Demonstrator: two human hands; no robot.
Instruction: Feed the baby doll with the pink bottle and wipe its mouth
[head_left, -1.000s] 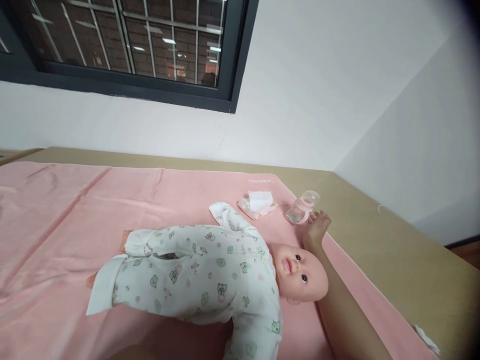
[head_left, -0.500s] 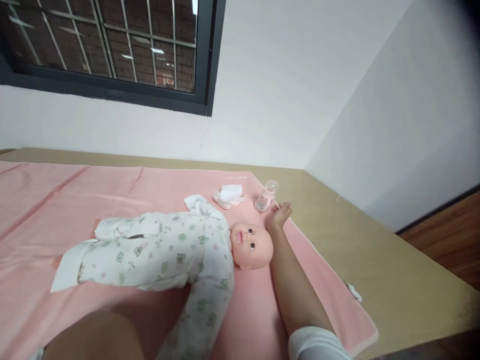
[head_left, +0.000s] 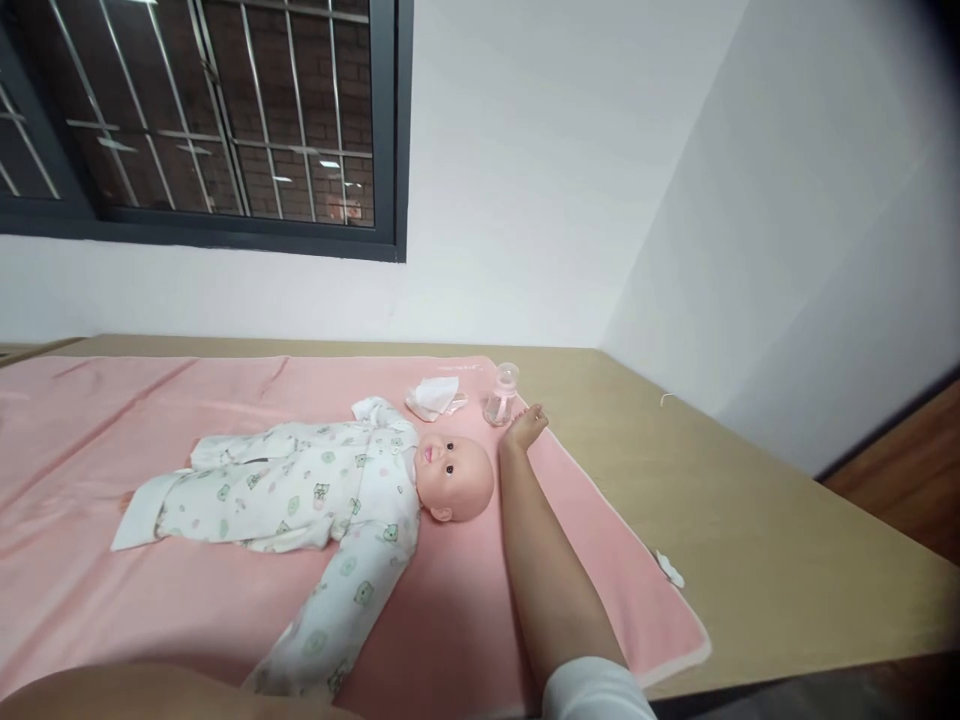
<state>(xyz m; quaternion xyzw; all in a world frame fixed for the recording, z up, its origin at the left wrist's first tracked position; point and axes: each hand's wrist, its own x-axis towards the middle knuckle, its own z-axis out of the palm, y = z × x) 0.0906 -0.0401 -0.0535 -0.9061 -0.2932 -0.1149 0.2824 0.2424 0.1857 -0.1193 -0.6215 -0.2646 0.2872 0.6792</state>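
Head view, items as follows.

One right grip, mine: set just beside the bottle, at the edge of the pink sheet. Its fingers look partly curled; at this size I cannot tell whether they touch the bottle or close on it.

One right forearm, mine: bare, laid along the sheet past the doll's head, white sleeve at the bottom edge.

One left grip, mine: outside the view, its state more than I can tell. One bare-skinned shape crosses the lower left edge, which part of me unclear.

One bottle: clear, pinkish at the collar and handle, upright near the far right corner of the sheet.

One packet: white tissue in clear wrapping, left of the bottle, well within reach of the doll's head.

One doll: on its back, head toward my forearm, feet to the left; white suit printed with green animals, near sleeve stretched toward me.

One pink sheet: creased, under the doll, spread over a wooden tabletop.

One small white object: at the sheet's right edge, kind unclear.

One dark-framed window: barred, in the white wall behind.
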